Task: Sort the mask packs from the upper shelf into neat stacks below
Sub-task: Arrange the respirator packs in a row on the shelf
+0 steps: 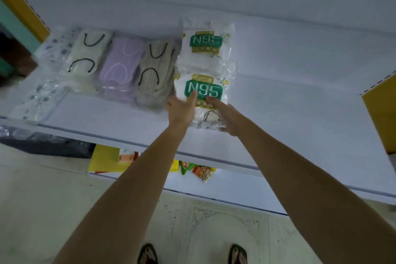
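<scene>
A white N95 mask pack (203, 90) with a green label lies on the white shelf (289, 113), near its front. My left hand (182, 109) holds its left edge, thumb on the label. My right hand (227, 115) holds its right lower side, fingers curled on top. A second N95 pack (206, 43) lies just behind it. To the left sit a beige pack (154, 70), a purple pack (124, 62), a cream pack (87, 53) and clear patterned packs (45, 83).
A lower shelf (235, 188) carries a yellow box (107, 158) and an orange-green snack packet (201, 170). Yellow shelf uprights (381, 113) stand at both sides. Tiled floor and my sandalled feet (147, 254) are below.
</scene>
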The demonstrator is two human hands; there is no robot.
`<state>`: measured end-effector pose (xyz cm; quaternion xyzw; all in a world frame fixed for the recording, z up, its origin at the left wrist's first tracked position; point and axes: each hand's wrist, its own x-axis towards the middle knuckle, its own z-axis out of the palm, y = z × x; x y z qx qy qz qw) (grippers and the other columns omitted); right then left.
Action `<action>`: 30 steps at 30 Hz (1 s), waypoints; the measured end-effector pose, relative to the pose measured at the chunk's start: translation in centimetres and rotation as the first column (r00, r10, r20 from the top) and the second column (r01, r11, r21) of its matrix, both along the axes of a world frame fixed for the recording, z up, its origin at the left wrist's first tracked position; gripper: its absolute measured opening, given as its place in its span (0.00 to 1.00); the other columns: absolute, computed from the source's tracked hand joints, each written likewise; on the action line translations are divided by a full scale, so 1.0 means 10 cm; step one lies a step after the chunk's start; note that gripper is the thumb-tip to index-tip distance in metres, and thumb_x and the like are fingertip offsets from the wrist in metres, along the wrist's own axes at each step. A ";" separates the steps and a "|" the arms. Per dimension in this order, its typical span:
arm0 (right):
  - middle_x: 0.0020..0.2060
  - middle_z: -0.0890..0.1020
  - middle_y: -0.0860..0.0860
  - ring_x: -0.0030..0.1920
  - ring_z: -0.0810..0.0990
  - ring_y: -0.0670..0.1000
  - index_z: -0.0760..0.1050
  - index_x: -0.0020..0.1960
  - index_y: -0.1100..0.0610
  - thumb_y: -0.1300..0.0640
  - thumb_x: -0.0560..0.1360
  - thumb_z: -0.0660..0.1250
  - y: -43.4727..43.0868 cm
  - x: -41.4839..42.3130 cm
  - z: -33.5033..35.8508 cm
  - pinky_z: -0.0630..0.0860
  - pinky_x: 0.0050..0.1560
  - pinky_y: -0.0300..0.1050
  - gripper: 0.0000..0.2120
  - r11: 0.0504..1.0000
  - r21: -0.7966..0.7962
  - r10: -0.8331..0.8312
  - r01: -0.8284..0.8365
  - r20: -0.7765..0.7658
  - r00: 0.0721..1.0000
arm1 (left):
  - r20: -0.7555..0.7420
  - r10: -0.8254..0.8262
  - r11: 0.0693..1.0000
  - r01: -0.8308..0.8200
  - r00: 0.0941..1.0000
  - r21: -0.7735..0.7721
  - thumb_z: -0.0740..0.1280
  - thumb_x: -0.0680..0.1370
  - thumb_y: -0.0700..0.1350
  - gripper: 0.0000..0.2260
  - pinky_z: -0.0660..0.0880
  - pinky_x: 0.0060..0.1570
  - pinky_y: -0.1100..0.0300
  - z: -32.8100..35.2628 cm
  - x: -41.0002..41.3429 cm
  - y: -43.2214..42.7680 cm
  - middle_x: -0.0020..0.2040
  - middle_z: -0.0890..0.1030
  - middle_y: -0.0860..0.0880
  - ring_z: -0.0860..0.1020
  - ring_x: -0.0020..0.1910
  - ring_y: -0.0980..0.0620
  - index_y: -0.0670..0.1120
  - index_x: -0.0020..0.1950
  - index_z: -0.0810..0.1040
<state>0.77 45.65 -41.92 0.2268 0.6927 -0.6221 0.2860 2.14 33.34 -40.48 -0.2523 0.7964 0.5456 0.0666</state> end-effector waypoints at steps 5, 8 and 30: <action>0.55 0.81 0.50 0.49 0.80 0.48 0.69 0.66 0.51 0.34 0.62 0.71 0.12 0.02 -0.10 0.69 0.39 0.42 0.38 0.991 -0.120 0.058 -0.062 -0.044 0.997 | 0.085 0.013 0.995 -0.021 0.996 0.102 0.63 0.75 0.63 0.34 0.70 0.58 0.52 -0.15 -0.03 0.00 0.64 0.71 0.44 0.73 0.61 0.46 0.40 0.70 0.65; 0.53 0.81 0.50 0.51 0.79 0.49 0.72 0.60 0.51 0.40 0.72 0.66 0.19 0.02 -0.19 0.70 0.53 0.45 0.21 0.988 -0.140 0.061 -0.071 -0.073 0.995 | 0.126 -0.047 0.971 0.016 0.991 0.240 0.67 0.74 0.60 0.23 0.73 0.52 0.56 -0.15 -0.04 -0.07 0.44 0.73 0.48 0.73 0.42 0.53 0.43 0.56 0.73; 0.57 0.81 0.54 0.57 0.80 0.55 0.70 0.65 0.55 0.38 0.52 0.80 2.26 0.92 -0.36 0.78 0.55 0.47 0.46 0.951 -0.308 -0.106 0.016 -0.278 0.955 | 0.236 -0.643 0.760 0.567 0.729 0.318 0.76 0.49 0.70 0.56 0.72 0.60 0.47 -0.35 0.05 1.38 0.66 0.73 0.48 0.74 0.60 0.45 0.53 0.72 0.60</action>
